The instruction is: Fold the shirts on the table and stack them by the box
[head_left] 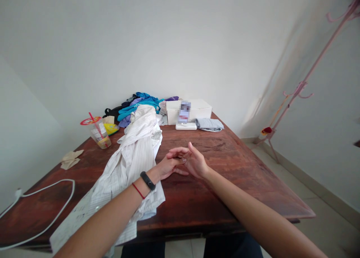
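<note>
The left hand (164, 168) and right hand (197, 163) are together mid-frame, fingers touching & loose, w/ nothing seen in them. The long white cloth w/ thin stripes (133, 153), prob a shirt, lies left of centre on the shiny red-brown wood table (225, 153), from upper middle to lower left, under the left arm. It looks soft, floppy & light, not easy to break, but prob a bit slidy on the wood. Good spots to grab: the bunched top end & the loose edge nr the left wrist, 1 hand each. The left arm hides some cloth, folds hide collar & sleeves, & I can't tell which end is which. The small upright card (184, 112) by the white box (201, 110) is too blurry to read
</note>
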A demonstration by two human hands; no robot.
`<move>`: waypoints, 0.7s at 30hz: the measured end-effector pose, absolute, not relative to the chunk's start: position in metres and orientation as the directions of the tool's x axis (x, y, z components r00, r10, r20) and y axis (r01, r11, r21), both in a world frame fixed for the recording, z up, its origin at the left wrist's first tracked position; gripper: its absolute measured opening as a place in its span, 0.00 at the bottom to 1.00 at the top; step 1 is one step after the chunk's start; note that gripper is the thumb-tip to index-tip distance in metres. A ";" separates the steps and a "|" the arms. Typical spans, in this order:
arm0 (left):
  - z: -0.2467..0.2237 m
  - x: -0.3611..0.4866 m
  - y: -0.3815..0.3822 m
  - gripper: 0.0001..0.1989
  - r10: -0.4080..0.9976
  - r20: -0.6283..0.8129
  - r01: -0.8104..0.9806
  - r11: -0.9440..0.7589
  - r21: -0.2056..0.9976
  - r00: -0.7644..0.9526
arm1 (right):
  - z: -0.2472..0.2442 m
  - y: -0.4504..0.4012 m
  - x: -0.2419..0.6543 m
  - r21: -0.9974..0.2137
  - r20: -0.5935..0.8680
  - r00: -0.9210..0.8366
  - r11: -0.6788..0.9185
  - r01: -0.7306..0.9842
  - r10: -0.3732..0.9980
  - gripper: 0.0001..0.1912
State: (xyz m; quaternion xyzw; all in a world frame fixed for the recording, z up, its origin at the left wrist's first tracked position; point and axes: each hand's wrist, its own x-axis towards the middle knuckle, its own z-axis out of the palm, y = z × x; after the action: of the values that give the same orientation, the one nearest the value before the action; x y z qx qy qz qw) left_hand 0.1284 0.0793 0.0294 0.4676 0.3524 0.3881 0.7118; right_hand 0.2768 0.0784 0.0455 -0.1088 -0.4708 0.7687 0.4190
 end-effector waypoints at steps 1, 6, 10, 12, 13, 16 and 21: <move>0.028 0.128 0.080 0.15 0.881 -0.140 -0.221 0.262 0.939 0.451 | 0.045 0.078 0.277 -0.812 0.228 -0.624 -0.208 -0.546 0.747 0.34; 0.023 0.129 0.082 0.14 0.877 -0.130 -0.229 0.260 0.938 0.462 | 0.045 0.079 0.277 -0.810 0.222 -0.632 -0.221 -0.543 0.742 0.33; 0.022 0.129 0.082 0.14 0.879 -0.127 -0.227 0.254 0.940 0.460 | 0.045 0.079 0.277 -0.815 0.209 -0.635 -0.226 -0.534 0.744 0.33; 0.024 0.129 0.081 0.13 0.878 -0.129 -0.217 0.253 0.943 0.461 | 0.044 0.079 0.277 -0.814 0.202 -0.637 -0.234 -0.531 0.744 0.34; 0.025 0.130 0.081 0.13 0.878 -0.131 -0.212 0.252 0.944 0.461 | 0.044 0.079 0.277 -0.815 0.201 -0.637 -0.234 -0.531 0.744 0.34; 0.028 0.131 0.080 0.12 0.881 -0.131 -0.212 0.250 0.945 0.454 | 0.044 0.080 0.277 -0.818 0.208 -0.633 -0.222 -0.531 0.746 0.34; 0.025 0.131 0.080 0.15 0.888 -0.133 -0.232 0.256 0.938 0.440 | 0.043 0.080 0.277 -0.831 0.202 -0.627 -0.208 -0.517 0.752 0.35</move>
State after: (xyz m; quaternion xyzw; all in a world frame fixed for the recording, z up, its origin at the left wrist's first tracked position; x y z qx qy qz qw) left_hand 0.1310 0.0803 0.0248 0.4650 0.3526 0.3947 0.7097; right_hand 0.2772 0.0803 0.0430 -0.1240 -0.4747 0.7671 0.4134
